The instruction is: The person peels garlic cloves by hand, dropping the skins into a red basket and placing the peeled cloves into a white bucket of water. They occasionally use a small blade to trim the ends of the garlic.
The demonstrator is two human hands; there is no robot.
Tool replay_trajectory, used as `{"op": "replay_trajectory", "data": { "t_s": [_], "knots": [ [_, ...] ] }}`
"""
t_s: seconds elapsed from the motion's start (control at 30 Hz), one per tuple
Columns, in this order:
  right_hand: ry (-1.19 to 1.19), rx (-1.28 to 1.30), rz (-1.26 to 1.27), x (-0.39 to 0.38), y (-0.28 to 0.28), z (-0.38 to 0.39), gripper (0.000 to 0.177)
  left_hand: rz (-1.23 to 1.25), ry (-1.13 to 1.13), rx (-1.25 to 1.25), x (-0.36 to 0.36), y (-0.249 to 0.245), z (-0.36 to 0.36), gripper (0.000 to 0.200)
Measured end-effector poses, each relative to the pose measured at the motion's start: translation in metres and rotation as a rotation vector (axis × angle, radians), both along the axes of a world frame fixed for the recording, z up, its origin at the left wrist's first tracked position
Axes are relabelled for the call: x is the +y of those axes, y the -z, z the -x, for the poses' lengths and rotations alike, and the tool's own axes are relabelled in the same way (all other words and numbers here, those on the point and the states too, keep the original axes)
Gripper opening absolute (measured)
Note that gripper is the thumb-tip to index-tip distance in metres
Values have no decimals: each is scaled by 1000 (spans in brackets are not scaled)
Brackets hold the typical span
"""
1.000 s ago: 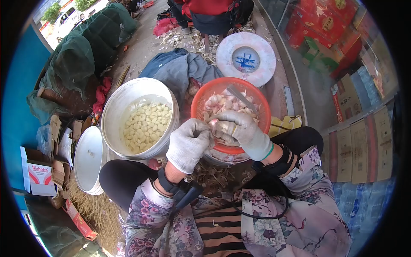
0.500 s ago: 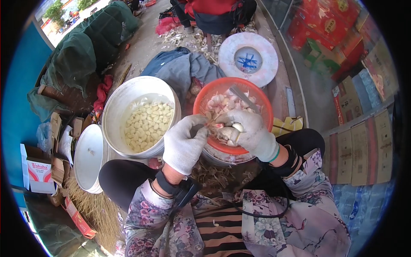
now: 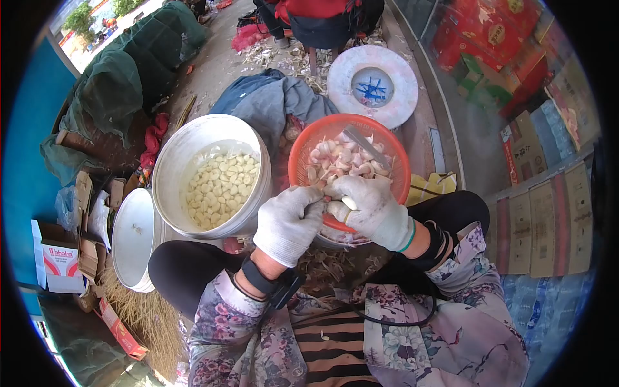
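Hands, two, gloved in white knit, at the centre of the frame.
– Left hand (image 3: 289, 224): thumb and forefinger pinched narrow on a small pinkish garlic piece (image 3: 327, 198) between the two hands; its outline is mostly hidden.
– Right hand (image 3: 375, 209): fingers curled in, keeping one pale, peeled garlic clove (image 3: 349, 202) against the forefinger, apparently so that the fingertips stay free for the pinkish piece.

Basket, orange-red plastic (image 3: 404, 158), right of centre, just beyond the hands; set between the knees, probably for short reach and to catch what drops. Contents: unpeeled garlic cloves (image 3: 338, 155), with a flat metal blade (image 3: 365, 147) lying across them, seemingly to be within grasp. A pale vessel (image 3: 335, 240) shows beneath, likely to raise it.

Bucket, white (image 3: 173, 169), left of centre, beside the basket. Contents: peeled garlic cloves (image 3: 222, 184) in what looks like water, perhaps to keep them moist.

Second bucket, white (image 3: 134, 242), left of frame, tilted.

Garlic skins (image 3: 322, 266), scattered on the ground below the hands.

Disc, round and white, with blue strips at its middle (image 3: 404, 84), upper right of centre.

Cloth, blue-grey, bunched (image 3: 284, 100), upper centre.

Cartons, cardboard (image 3: 541, 222), stacked at right.
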State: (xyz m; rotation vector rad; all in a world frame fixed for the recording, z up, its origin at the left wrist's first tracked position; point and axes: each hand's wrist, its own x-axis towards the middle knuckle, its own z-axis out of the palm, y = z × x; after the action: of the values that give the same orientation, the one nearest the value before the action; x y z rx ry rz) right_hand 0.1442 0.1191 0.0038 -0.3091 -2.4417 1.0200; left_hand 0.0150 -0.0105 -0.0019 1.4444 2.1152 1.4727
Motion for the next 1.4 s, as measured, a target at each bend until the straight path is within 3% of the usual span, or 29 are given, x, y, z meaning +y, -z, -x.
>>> {"op": "replay_trajectory", "data": {
  "t_s": [0.2,0.4,0.6,0.63,1.13,1.23,1.4],
  "knots": [
    [-4,-27,-21,0,-2,1,18,-20,-22,46,1,2,1,13],
    [-51,89,131,-3,-15,2,16,70,-108,-424,1,5,9,8],
    [-74,-19,725,6,-22,-5,17,107,102,-918,-5,-8,13,15],
    [-81,-12,698,6,-21,-5,17,83,149,-975,-6,-8,14,16],
    [-87,-109,617,6,-20,0,18,96,79,-462,-4,7,3,11],
    [-84,-106,693,5,-18,0,16,73,65,-531,-3,6,2,10],
    [-191,-36,842,6,-14,0,15,66,137,-856,-4,0,1,11]
  ]
}}
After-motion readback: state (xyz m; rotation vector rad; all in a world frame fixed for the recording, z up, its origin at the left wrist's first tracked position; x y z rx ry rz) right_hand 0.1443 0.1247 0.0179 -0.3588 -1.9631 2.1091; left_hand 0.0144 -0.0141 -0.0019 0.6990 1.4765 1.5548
